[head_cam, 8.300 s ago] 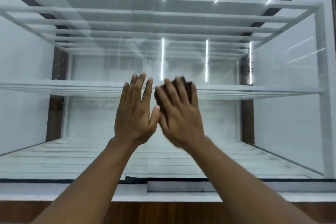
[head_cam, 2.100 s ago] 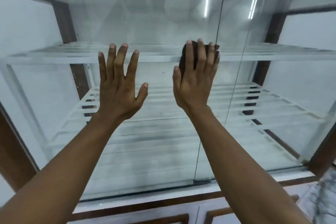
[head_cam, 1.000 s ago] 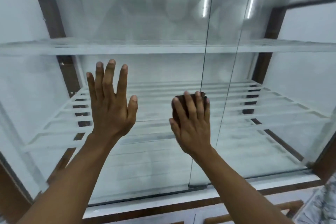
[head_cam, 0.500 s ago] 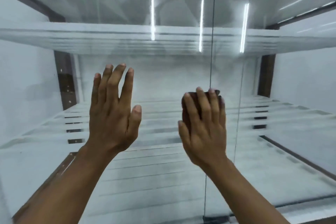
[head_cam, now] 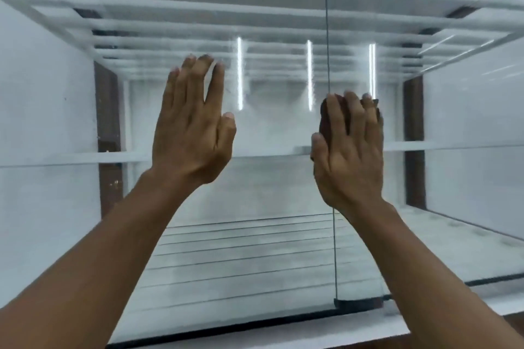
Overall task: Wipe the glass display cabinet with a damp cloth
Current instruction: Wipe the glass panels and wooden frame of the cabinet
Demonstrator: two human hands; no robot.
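Note:
The glass display cabinet (head_cam: 269,249) fills the view, its front panes hazy and streaked. My right hand (head_cam: 347,150) lies flat against the glass and presses a dark cloth (head_cam: 326,119) onto it, right at the vertical seam (head_cam: 326,37) where two panes meet. Only the cloth's edges show past my fingers. To its left, my left hand (head_cam: 192,127) rests flat on the glass with fingers extended and nothing in it.
Inside are white slatted shelves (head_cam: 255,45) above and a glass shelf edge (head_cam: 73,158) at hand height. Dark wooden posts (head_cam: 109,136) stand at the back corners. A black bottom track (head_cam: 351,303) runs under the panes.
Both hands have risen on the glass, the right one carrying the cloth upward along the seam. The view has tilted up, so the upper slatted shelf now shows overhead.

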